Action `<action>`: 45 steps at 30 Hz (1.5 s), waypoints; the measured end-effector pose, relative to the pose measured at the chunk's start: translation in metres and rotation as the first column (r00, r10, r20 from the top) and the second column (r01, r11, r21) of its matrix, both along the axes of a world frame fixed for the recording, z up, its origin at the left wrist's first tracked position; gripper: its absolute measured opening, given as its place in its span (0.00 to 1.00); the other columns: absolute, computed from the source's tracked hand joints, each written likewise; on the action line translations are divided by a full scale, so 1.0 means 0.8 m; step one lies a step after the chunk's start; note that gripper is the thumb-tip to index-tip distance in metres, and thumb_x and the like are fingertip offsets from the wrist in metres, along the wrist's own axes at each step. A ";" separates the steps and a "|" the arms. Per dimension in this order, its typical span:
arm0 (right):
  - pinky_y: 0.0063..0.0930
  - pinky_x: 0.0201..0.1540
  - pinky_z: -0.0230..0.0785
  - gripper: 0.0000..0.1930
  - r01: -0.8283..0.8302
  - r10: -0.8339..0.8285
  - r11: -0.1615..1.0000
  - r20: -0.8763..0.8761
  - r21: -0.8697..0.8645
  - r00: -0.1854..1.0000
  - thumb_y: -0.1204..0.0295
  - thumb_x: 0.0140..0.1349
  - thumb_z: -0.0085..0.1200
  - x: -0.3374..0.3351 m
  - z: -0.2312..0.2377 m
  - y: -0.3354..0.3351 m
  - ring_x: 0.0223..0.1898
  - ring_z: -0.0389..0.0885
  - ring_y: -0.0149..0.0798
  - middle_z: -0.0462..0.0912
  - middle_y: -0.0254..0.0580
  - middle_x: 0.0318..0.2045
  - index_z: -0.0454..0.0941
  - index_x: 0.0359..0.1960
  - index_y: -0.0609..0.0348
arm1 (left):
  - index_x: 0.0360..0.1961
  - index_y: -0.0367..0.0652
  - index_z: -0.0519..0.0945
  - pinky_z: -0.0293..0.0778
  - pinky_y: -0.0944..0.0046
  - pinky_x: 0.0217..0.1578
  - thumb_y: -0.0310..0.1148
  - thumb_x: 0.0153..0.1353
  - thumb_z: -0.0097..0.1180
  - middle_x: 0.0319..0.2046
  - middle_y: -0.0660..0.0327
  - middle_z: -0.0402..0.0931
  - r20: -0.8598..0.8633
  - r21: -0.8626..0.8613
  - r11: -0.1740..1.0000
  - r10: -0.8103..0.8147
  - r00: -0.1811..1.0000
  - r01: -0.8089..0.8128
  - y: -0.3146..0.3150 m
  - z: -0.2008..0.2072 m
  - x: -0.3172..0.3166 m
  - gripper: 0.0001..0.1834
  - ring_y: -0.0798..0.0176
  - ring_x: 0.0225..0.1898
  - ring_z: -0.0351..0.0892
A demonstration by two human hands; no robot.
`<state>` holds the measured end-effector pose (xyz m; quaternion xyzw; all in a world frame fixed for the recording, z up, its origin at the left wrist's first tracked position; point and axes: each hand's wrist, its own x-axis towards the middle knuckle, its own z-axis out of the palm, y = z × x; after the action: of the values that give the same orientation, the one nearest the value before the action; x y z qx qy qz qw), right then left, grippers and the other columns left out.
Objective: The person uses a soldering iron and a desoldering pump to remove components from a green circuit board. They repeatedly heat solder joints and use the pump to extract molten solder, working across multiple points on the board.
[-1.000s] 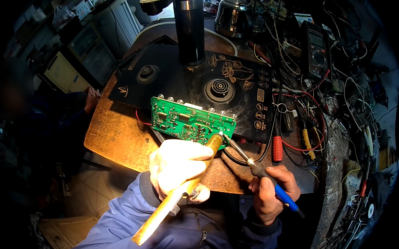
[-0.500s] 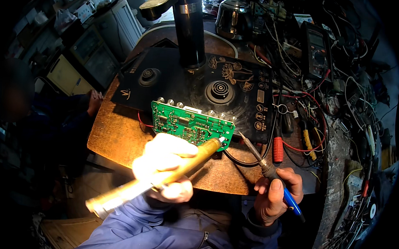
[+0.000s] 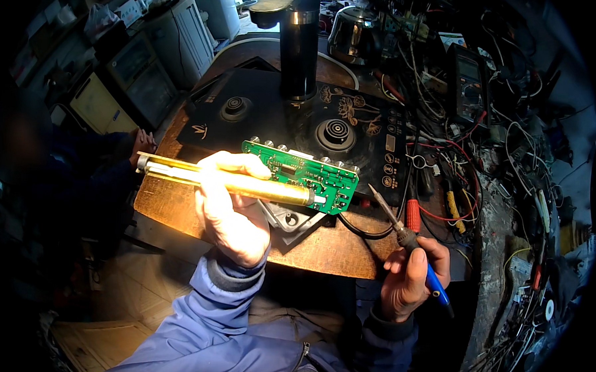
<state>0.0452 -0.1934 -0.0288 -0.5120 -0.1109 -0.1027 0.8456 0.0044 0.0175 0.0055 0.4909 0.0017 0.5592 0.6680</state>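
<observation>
My left hand [image 3: 233, 213] is closed around a gold-coloured desoldering pump [image 3: 245, 186], which lies almost level. Its white nozzle is against or just in front of the lower right of a green circuit board [image 3: 338, 181]. The board is tilted, component-leg side toward me; whether my fingers also touch it is hidden. My right hand [image 3: 410, 277] grips a soldering iron [image 3: 407, 238] with a blue handle, pen-fashion. The iron's tip points up and left, a little to the right of the board and apart from it. Below the board shows a grey metal bracket [image 3: 286, 219].
A black glass cooktop [image 3: 268, 111] with round knobs lies behind the board, a black column [image 3: 298, 60] standing over it. At right are a red-handled tool [image 3: 413, 216], tangled wires and a multimeter [image 3: 467, 87]. Another person's hands [image 3: 143, 143] rest at the left table edge.
My left hand has swung the desoldering pump from a steep slant to nearly level. The board has tilted, and the grey bracket beneath has come into sight. My right hand keeps the iron much as before.
</observation>
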 end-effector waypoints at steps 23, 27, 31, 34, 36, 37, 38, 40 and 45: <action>0.20 0.25 0.72 0.09 -0.063 0.065 0.990 -0.009 0.124 0.998 0.78 0.61 0.56 0.001 -0.002 -0.002 0.20 0.74 0.26 0.78 0.41 0.27 0.74 0.41 0.70 | 0.18 0.48 0.58 0.53 0.66 0.21 0.73 0.61 0.32 0.16 0.66 0.53 0.024 -0.382 0.616 -0.739 0.674 0.689 0.048 0.043 -0.107 0.37 0.67 0.18 0.53; 0.21 0.23 0.71 0.10 -0.046 0.046 0.997 -0.003 0.057 0.999 0.75 0.62 0.55 0.002 -0.004 -0.003 0.18 0.71 0.26 0.75 0.38 0.23 0.73 0.41 0.70 | 0.14 0.49 0.60 0.49 0.66 0.16 0.80 0.55 0.28 0.13 0.64 0.57 -0.047 -0.369 0.640 -0.738 0.674 0.674 0.053 0.043 -0.123 0.42 0.67 0.14 0.53; 0.21 0.24 0.71 0.10 -0.059 0.058 0.997 0.030 0.044 0.998 0.76 0.62 0.55 0.003 -0.005 -0.005 0.18 0.71 0.26 0.75 0.38 0.23 0.73 0.41 0.70 | 0.12 0.47 0.62 0.49 0.65 0.16 0.81 0.53 0.25 0.10 0.63 0.56 -0.152 -0.291 0.679 -0.728 0.669 0.673 0.052 0.046 -0.130 0.45 0.66 0.12 0.51; 0.21 0.24 0.71 0.10 -0.060 0.059 0.997 0.033 0.050 0.998 0.76 0.62 0.55 0.004 -0.003 -0.006 0.19 0.72 0.26 0.75 0.38 0.23 0.73 0.41 0.70 | 0.11 0.47 0.62 0.50 0.64 0.16 0.82 0.53 0.24 0.10 0.63 0.56 -0.159 -0.307 0.679 -0.727 0.668 0.667 0.051 0.045 -0.133 0.46 0.67 0.11 0.51; 0.19 0.24 0.71 0.10 -0.072 0.070 0.995 0.018 0.070 0.997 0.77 0.61 0.56 0.003 -0.003 -0.007 0.20 0.73 0.26 0.76 0.40 0.25 0.74 0.41 0.70 | 0.11 0.47 0.61 0.51 0.64 0.17 0.79 0.55 0.27 0.10 0.64 0.56 -0.172 -0.291 0.685 -0.724 0.668 0.668 0.053 0.043 -0.137 0.43 0.67 0.12 0.52; 0.18 0.25 0.71 0.10 -0.079 0.079 0.993 0.008 0.087 0.997 0.78 0.60 0.57 0.004 -0.004 -0.007 0.21 0.74 0.26 0.78 0.42 0.27 0.75 0.40 0.71 | 0.12 0.48 0.60 0.51 0.64 0.18 0.76 0.57 0.30 0.11 0.65 0.56 -0.180 -0.274 0.690 -0.721 0.669 0.670 0.055 0.042 -0.139 0.40 0.67 0.12 0.52; 0.16 0.25 0.71 0.10 -0.086 0.087 0.991 -0.001 0.101 0.996 0.78 0.59 0.58 0.004 -0.004 -0.008 0.21 0.76 0.25 0.79 0.43 0.28 0.75 0.40 0.71 | 0.13 0.48 0.60 0.51 0.64 0.19 0.73 0.59 0.33 0.12 0.66 0.56 -0.186 -0.256 0.694 -0.718 0.670 0.673 0.055 0.041 -0.140 0.38 0.67 0.13 0.52; 0.16 0.25 0.71 0.10 -0.086 0.086 0.991 0.004 0.101 0.996 0.79 0.59 0.57 0.004 -0.004 -0.008 0.22 0.76 0.25 0.79 0.43 0.29 0.75 0.40 0.70 | 0.14 0.49 0.60 0.51 0.65 0.17 0.67 0.60 0.35 0.12 0.67 0.56 -0.185 -0.314 0.738 -0.664 0.724 0.597 0.050 0.044 -0.143 0.33 0.68 0.12 0.52; 0.17 0.25 0.71 0.10 -0.080 0.080 0.993 0.004 0.091 0.997 0.78 0.58 0.57 0.003 -0.004 -0.008 0.22 0.76 0.25 0.78 0.43 0.29 0.75 0.40 0.70 | 0.18 0.49 0.59 0.50 0.67 0.15 0.46 0.60 0.40 0.15 0.68 0.54 -0.070 -0.315 0.815 -0.531 0.844 0.487 0.036 0.053 -0.146 0.18 0.70 0.11 0.50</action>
<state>0.0475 -0.1997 -0.0320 -0.4679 -0.1264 -0.0739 0.8715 -0.1128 0.0465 0.0479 0.4137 0.0026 0.3134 0.8548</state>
